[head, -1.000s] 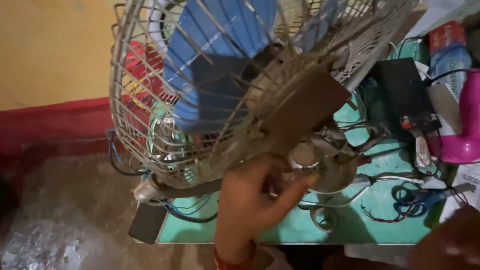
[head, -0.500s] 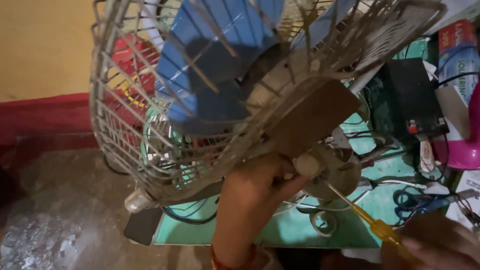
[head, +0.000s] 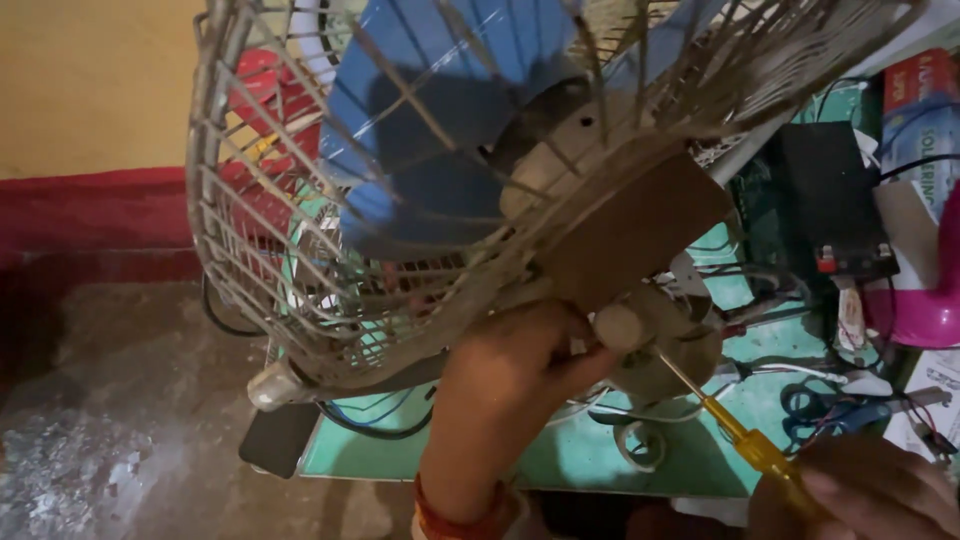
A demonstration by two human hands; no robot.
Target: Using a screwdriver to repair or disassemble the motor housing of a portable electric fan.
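Below your head camera, your left hand (head: 520, 375) is curled around the lower back of a dusty table fan (head: 470, 190), fingers closed on its neck beside the pale round knob (head: 622, 327). You hold the fan tilted over the green work table (head: 570, 465). Its wire cage (head: 290, 260) encloses the blue blades (head: 440, 130) and nothing else that you can make out. Your right hand (head: 870, 495), at the lower right corner, is wrapped shut around the yellow handle of a screwdriver (head: 745, 440); its thin shaft slants up to the fan's motor housing just under the knob. On the table behind lie a black box-shaped battery (head: 825, 200), tangled wires (head: 840, 410) and a pink object (head: 930, 300) at the right edge
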